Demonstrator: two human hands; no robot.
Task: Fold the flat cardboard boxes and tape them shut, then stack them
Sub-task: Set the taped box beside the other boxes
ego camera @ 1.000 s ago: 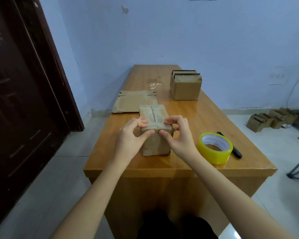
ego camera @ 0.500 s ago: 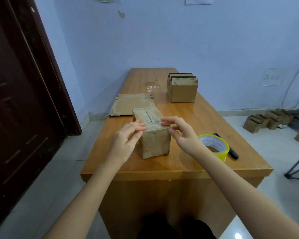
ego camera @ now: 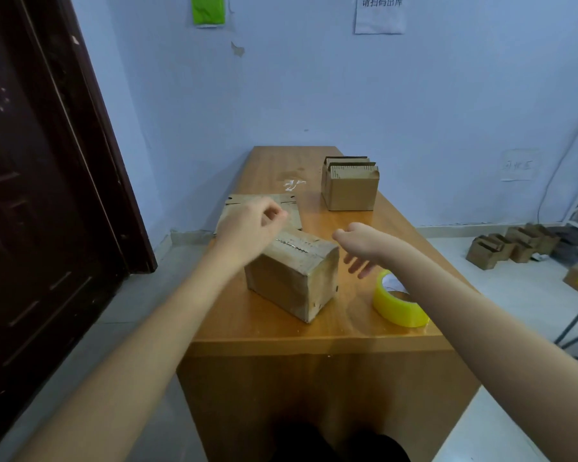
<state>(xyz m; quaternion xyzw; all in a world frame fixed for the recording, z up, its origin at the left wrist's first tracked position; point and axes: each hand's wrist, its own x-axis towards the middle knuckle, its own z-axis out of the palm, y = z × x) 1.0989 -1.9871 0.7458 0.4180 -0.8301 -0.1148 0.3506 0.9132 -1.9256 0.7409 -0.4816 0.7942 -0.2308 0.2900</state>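
Cardboard box (ego camera: pixel 292 273), folded and with a shiny strip of tape along its top seam, sits at the centre of the frame on the wooden table (ego camera: pixel 314 328), turned at an angle to the near edge. Neither hand holds it. The left hand (ego camera: pixel 247 225) hovers just above its upper-left corner with fingers loosely curled around nothing; the right hand (ego camera: pixel 361 243) hangs just right of the box, fingers relaxed and pointing down, also empty. Below it, at lower right, lies the yellow tape roll (ego camera: pixel 397 303). Behind the left hand, a flat cardboard blank (ego camera: pixel 291 211) lies on the table; further back, right of centre, stands another box (ego camera: pixel 349 186) filled with upright cardboard pieces.

Taping of this box looks finished. The next move, I judge, calls for setting it aside to stack, then drawing the flat blank forward to fold.
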